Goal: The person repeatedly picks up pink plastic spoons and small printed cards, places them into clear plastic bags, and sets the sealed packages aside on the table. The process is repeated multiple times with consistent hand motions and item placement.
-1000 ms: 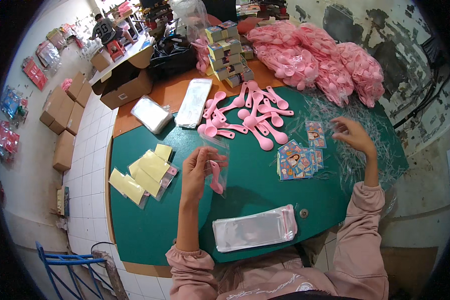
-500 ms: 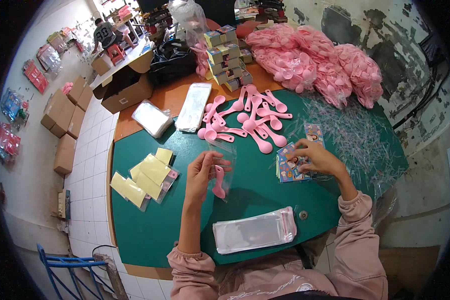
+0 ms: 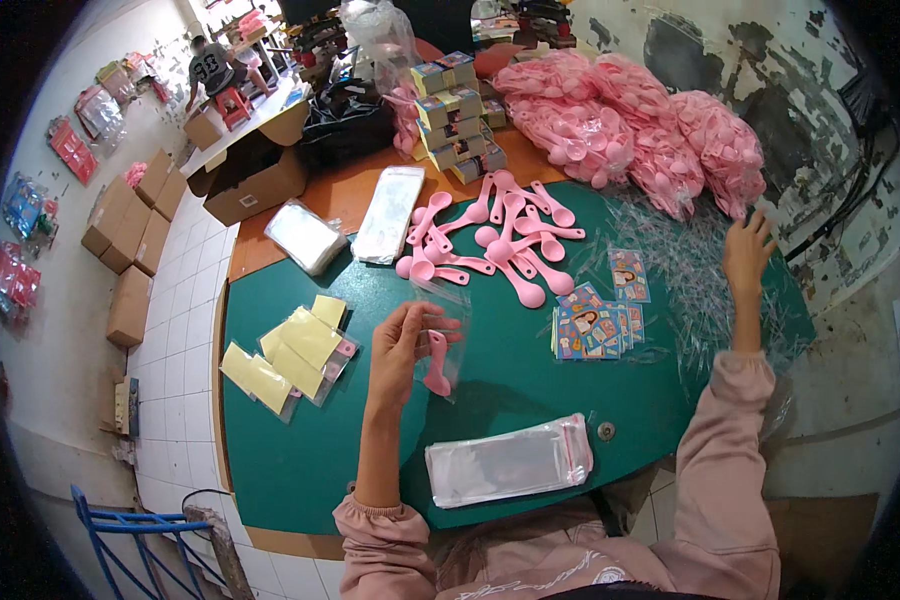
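Note:
My left hand [image 3: 402, 345] pinches a clear plastic bag [image 3: 454, 350] over the green table, and a pink measuring spoon [image 3: 437, 365] shows inside the bag. Stretched out at the far right, my right hand [image 3: 748, 258] has its fingers apart above a spread of thin clear plastic pieces [image 3: 700, 270]; nothing shows in it. Colourful printed cards [image 3: 592, 325] lie in a fanned stack at centre right, with one card [image 3: 630, 276] just beyond them. Several loose pink spoons [image 3: 515, 240] are heaped past the left hand. Flat clear bags [image 3: 505, 465] lie nearest to me.
Several bagged pieces with yellow backs [image 3: 295, 355] rest at the left. Two stacks of clear bags [image 3: 388, 215] sit farther off, before stacked card bundles [image 3: 453, 120]. Big bags of pink spoons [image 3: 635, 125] fill the far right. A person [image 3: 212, 70] sits in the background.
My right hand has left the printed cards and moved right and farther away, over the clear plastic pieces. The left hand keeps its place with the bag and spoon.

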